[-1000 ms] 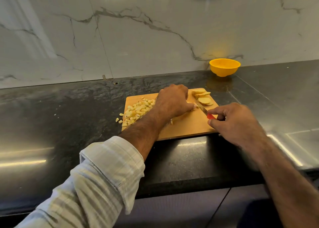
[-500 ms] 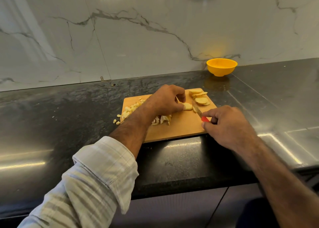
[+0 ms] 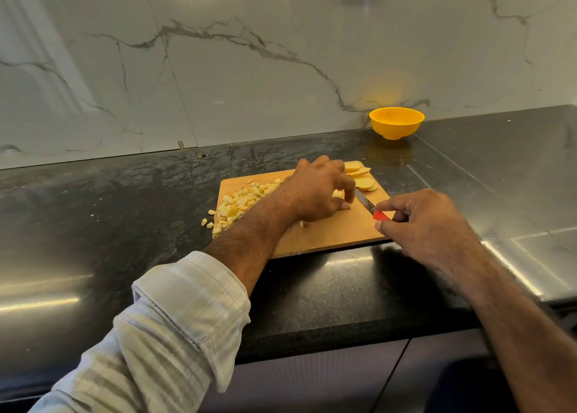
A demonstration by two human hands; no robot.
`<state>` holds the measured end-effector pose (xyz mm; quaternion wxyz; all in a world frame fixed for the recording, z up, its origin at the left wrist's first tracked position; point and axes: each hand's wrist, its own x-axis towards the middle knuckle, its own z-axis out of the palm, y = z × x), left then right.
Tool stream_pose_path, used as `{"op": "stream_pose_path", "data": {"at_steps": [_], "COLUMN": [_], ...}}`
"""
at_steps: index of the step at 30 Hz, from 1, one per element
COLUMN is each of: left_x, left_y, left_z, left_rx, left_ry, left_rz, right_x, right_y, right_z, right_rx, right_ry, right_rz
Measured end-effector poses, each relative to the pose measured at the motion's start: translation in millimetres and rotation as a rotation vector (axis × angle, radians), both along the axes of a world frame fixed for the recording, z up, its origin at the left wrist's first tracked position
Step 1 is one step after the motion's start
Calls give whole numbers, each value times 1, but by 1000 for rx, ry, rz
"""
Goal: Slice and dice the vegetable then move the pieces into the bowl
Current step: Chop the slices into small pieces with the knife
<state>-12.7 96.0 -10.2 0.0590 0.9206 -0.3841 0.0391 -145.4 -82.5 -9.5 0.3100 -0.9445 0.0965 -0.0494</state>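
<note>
both hands (image 3: 318, 191) low over board (image 3: 331, 234)

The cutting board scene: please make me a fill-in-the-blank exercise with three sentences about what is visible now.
1. The bowl near the wall has the colour ____.
2. The right hand holds a knife whose handle is ____.
3. The diced pieces lie on the ____ part of the cutting board, while the round slices lie at its far right corner.

Missing words: yellow; red; left
</note>
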Motion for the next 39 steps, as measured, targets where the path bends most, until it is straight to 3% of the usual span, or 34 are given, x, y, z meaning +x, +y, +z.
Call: {"op": "stream_pose_path", "data": {"at_steps": [6, 20, 27, 39], "left_x": [-1, 14, 19, 19], "left_y": [3, 30, 38, 36], "left_z": [3, 7, 12, 14], "left_rx": [40, -177, -53, -1], "left_ry": [21, 119, 185, 170], "left_rz": [-72, 147, 161, 190], "right_x": [4, 8, 5, 1], "right_y": [0, 8, 9, 9], "right_z": [-3, -11, -30, -34], "right_rx": [-4, -25, 44, 61], "right_ry": [5, -66, -248, -302], "right_rz": [4, 28, 11, -22]}}
